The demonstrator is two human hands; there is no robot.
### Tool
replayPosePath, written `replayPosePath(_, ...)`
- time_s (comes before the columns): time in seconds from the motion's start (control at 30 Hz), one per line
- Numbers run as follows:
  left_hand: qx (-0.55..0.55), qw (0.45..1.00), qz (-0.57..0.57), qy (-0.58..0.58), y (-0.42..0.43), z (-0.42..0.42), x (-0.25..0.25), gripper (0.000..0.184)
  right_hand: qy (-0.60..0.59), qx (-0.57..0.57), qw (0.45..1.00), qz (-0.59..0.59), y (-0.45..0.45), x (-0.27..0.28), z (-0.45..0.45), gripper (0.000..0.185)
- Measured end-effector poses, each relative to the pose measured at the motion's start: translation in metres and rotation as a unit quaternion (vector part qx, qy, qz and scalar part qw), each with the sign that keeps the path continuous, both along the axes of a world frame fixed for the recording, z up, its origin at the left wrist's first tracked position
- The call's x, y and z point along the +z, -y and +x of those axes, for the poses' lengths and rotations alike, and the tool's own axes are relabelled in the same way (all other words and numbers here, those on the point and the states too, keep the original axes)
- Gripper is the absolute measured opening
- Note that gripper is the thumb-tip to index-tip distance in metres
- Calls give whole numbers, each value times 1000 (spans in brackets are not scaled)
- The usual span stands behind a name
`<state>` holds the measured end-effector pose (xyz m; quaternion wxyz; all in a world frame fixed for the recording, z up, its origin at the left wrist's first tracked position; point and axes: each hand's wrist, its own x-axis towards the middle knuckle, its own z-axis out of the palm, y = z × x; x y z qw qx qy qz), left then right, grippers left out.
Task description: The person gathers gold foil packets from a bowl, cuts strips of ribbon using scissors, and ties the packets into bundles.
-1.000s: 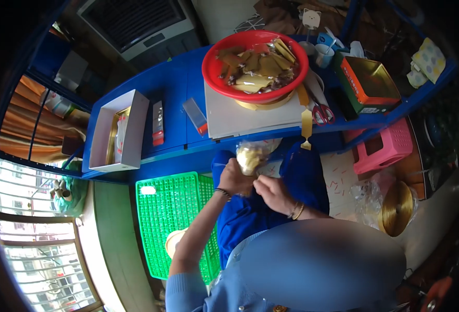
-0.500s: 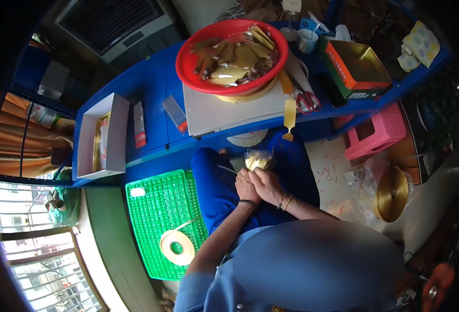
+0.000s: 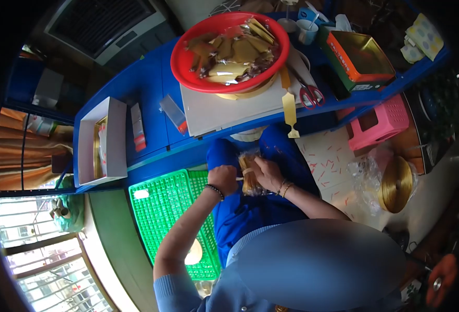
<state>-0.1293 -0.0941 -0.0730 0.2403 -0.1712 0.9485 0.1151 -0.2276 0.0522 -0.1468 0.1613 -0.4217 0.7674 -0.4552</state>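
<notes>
My right hand (image 3: 269,174) is closed around the right side of a bundle of golden-brown pieces in clear wrapping (image 3: 250,186), held above my lap. A narrow pale band (image 3: 247,170) goes across the bundle. To its left, my left hand (image 3: 223,180) is closed in a fist on a pale strip (image 3: 239,179) that reaches towards the bundle. Its fingertips are hidden. The roll of pale tape (image 3: 194,253) lies on the green plastic basket (image 3: 159,208), partly behind my left forearm.
On the blue table (image 3: 151,119) stand a red basin (image 3: 180,78) of wrapped golden packets, scissors (image 3: 311,96), a white box (image 3: 117,138) and an orange-green tin (image 3: 338,60). A pink stool (image 3: 380,127) and a gold ribbon roll (image 3: 396,184) are at right.
My hands were together near the knees; now the left has moved away to the left with the pale strip. The bundle is turned and closer to me, in my right hand.
</notes>
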Motion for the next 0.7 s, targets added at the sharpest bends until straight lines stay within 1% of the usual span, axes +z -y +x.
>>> replayPosePath(0.03, -28, 999, -31, -6, 8, 2, 2, 22, 4, 0, 1000, 4, 2, 2, 2, 15)
replayPosePath(0.13, -68, 997, -31, 11, 24, 2, 14, 22, -6, 7, 1000, 24, 4, 12, 2, 14)
replayPosePath(0.23, -87, 980, 8, -176, 43, 5, 11, 19, 2, 31, 999, 16, 2, 21, 3, 12)
replayPosePath(0.27, -93, 967, 113, -211, 48, 1, 9, 16, 9, 41, 999, 7, 2, 23, 3, 12)
replayPosePath(0.3, -98, 940, 216, -244, 50, -5, 7, 14, -4, 45, 999, -1, 1, 27, 3, 12)
replayPosePath(0.33, -103, 902, 318, -274, 50, -12, 3, 12, -18, 47, 999, -8, -2, 30, 4, 12)
replayPosePath(0.37, 155, 796, 532, -244, 40, -10, -7, 14, -32, 48, 998, -14, -5, 34, 3, 12)
replayPosePath(0.4, 237, 742, 579, -240, 29, -10, -16, 15, -42, 50, 998, -8, -7, 39, 3, 12)
replayPosePath(0.47, 393, 611, 651, -221, 13, -12, -33, 16, -63, 52, 997, 4, -13, 55, 0, 12)
replayPosePath(0.5, 380, 576, 689, -223, 14, -11, -34, 16, -85, 45, 995, 11, -15, 64, -3, 12)
replayPosePath(0.6, 317, 639, 640, -286, -3, -8, -29, 12, -105, 79, 990, 48, -22, 73, -22, 14)
replayPosePath(0.63, 279, 672, 617, -300, -8, -9, -20, 10, -121, 95, 984, 87, -19, 78, -30, 15)
replayPosePath(0.7, 189, 785, 520, -279, -12, -11, -14, 12, -110, 99, 987, 63, -8, 89, -40, 16)
